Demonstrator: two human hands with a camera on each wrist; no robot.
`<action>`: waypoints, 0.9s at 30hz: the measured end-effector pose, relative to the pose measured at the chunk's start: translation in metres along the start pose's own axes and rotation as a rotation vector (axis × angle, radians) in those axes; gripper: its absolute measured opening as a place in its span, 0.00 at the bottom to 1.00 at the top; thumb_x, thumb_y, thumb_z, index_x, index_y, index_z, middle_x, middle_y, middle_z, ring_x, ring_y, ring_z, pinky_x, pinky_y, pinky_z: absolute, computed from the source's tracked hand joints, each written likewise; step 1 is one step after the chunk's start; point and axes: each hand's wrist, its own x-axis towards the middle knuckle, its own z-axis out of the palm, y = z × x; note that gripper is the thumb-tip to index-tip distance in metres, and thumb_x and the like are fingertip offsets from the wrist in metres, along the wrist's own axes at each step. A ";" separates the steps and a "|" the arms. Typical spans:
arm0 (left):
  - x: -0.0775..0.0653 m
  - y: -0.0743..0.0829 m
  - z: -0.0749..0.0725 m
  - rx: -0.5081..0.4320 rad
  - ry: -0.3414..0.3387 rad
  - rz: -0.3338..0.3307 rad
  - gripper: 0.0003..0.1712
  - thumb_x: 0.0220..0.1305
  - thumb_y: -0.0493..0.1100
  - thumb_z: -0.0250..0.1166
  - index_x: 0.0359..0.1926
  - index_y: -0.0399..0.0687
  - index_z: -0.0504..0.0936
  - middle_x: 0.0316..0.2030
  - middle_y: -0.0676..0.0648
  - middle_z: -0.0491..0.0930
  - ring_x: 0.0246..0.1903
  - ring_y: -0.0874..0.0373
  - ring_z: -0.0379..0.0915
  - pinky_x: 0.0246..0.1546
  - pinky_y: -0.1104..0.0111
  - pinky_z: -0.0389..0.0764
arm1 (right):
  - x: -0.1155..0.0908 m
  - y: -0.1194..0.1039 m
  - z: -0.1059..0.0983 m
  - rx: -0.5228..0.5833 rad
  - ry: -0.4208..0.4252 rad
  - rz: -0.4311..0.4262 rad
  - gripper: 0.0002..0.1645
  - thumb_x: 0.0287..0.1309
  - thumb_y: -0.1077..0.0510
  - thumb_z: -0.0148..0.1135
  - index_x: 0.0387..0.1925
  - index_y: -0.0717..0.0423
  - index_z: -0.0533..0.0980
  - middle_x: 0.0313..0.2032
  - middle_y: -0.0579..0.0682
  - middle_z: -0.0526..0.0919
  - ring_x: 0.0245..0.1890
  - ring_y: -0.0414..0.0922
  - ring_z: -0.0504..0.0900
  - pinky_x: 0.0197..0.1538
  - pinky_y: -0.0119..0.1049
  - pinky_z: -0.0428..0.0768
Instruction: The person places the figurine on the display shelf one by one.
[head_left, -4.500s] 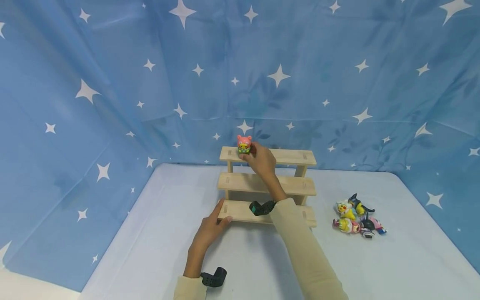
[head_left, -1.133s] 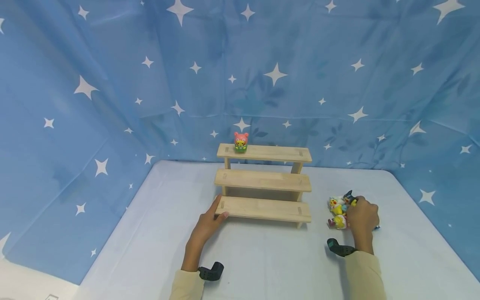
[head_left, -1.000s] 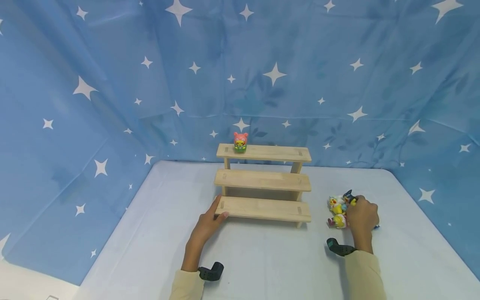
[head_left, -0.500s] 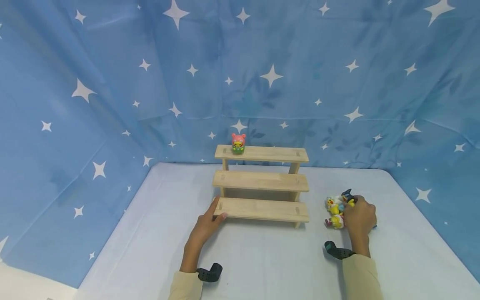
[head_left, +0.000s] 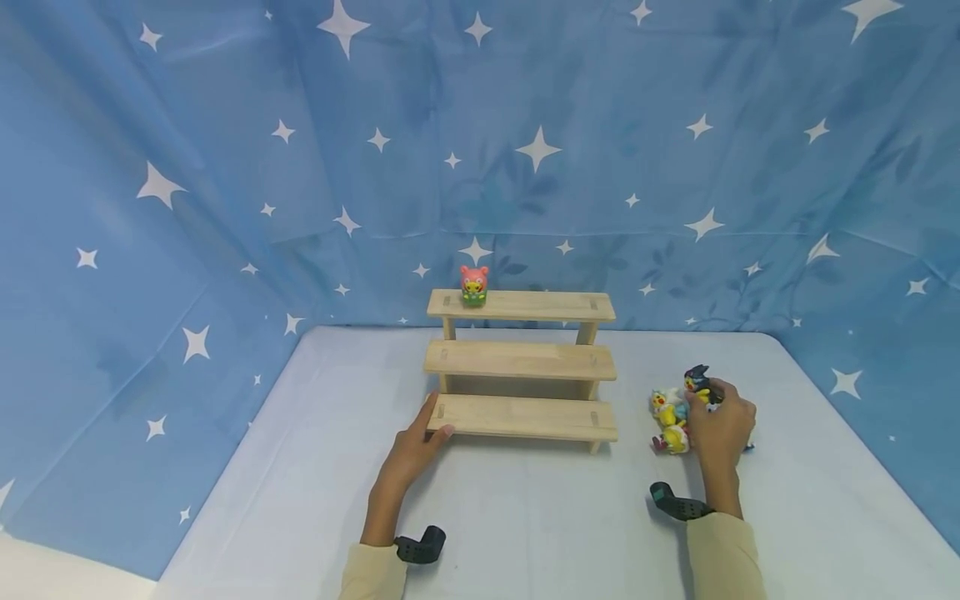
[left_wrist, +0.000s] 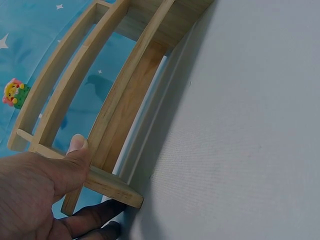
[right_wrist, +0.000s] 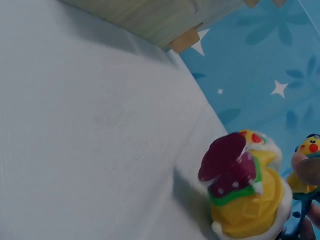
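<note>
The dark-hooded figurine [head_left: 696, 380] is pinched, head up, between the thumb and curled fingers of the right hand [head_left: 723, 422], to the right of the wooden shelf [head_left: 521, 361] and just beside a yellow-and-white figurine [head_left: 664, 408]; whether it is clear of the white table [head_left: 540, 521] cannot be told. The left end of the shelf's lowest step is gripped by the left hand [head_left: 408, 454], while near the top step's left end a pink-hooded figurine [head_left: 474, 287] is stood upright.
</note>
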 end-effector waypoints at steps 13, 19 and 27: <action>0.000 -0.002 0.001 0.002 0.002 0.016 0.41 0.69 0.59 0.56 0.77 0.53 0.53 0.70 0.31 0.60 0.65 0.25 0.59 0.60 0.33 0.65 | -0.007 -0.028 -0.002 0.206 0.093 -0.001 0.36 0.63 0.42 0.62 0.65 0.56 0.70 0.60 0.61 0.78 0.60 0.54 0.65 0.64 0.55 0.59; 0.000 -0.004 0.002 -0.007 -0.002 0.012 0.42 0.69 0.60 0.56 0.77 0.54 0.53 0.70 0.31 0.60 0.66 0.26 0.59 0.60 0.33 0.64 | -0.010 -0.033 -0.001 0.333 0.023 0.047 0.40 0.60 0.36 0.62 0.65 0.55 0.70 0.60 0.60 0.78 0.42 0.32 0.68 0.51 0.34 0.67; -0.001 -0.003 0.001 -0.010 0.005 0.015 0.41 0.69 0.59 0.56 0.77 0.53 0.53 0.70 0.31 0.60 0.66 0.26 0.59 0.61 0.33 0.64 | -0.013 -0.051 0.002 0.469 -0.147 0.047 0.40 0.62 0.37 0.60 0.69 0.51 0.65 0.38 0.35 0.87 0.37 0.27 0.78 0.56 0.30 0.77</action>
